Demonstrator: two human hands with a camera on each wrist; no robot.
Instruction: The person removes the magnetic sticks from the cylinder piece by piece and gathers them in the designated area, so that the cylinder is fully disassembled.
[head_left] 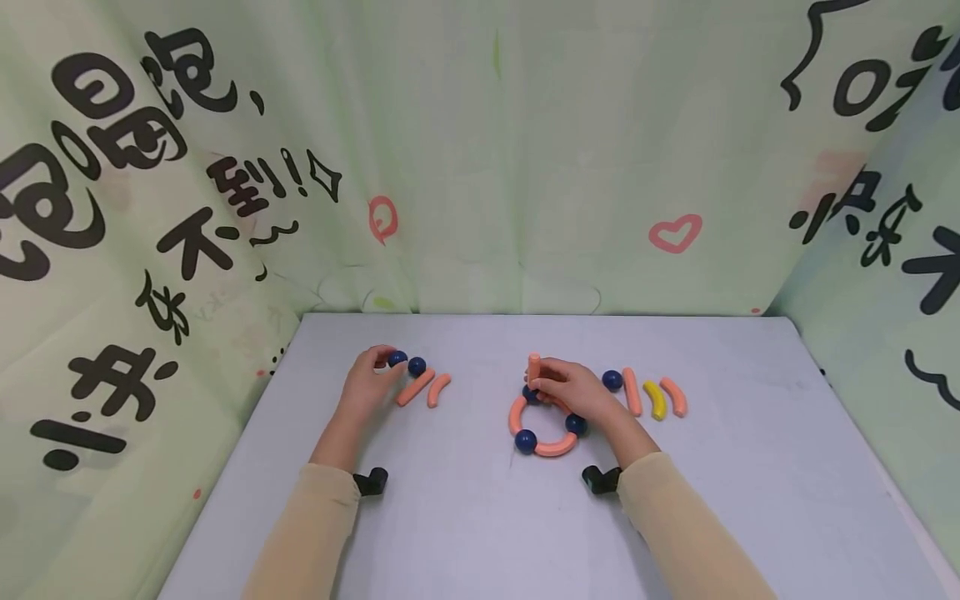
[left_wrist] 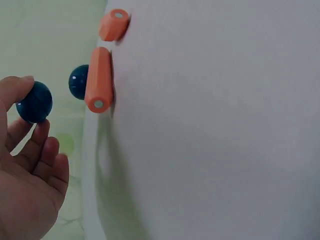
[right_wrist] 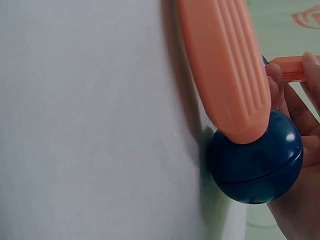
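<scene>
My left hand (head_left: 369, 379) pinches a dark blue ball (left_wrist: 35, 102) between thumb and fingers at the table's back left. Beside it lie a second blue ball (head_left: 417, 367), a straight orange rod (head_left: 416, 387) and a curved orange rod (head_left: 438, 390). Near the middle, a ring (head_left: 556, 448) of curved orange rods joined by blue balls lies flat. Above its far left ball (head_left: 531, 394), my right hand (head_left: 573, 387) pinches an orange rod (head_left: 534, 367) that stands upright on that ball. Part of the ring is hidden behind the right hand.
Right of the ring lie a loose blue ball (head_left: 612, 381), a straight orange rod (head_left: 632, 392), a curved yellow rod (head_left: 655, 400) and a curved orange rod (head_left: 674, 397). A printed curtain (head_left: 525, 167) hangs beyond the back edge of the white table (head_left: 465, 517).
</scene>
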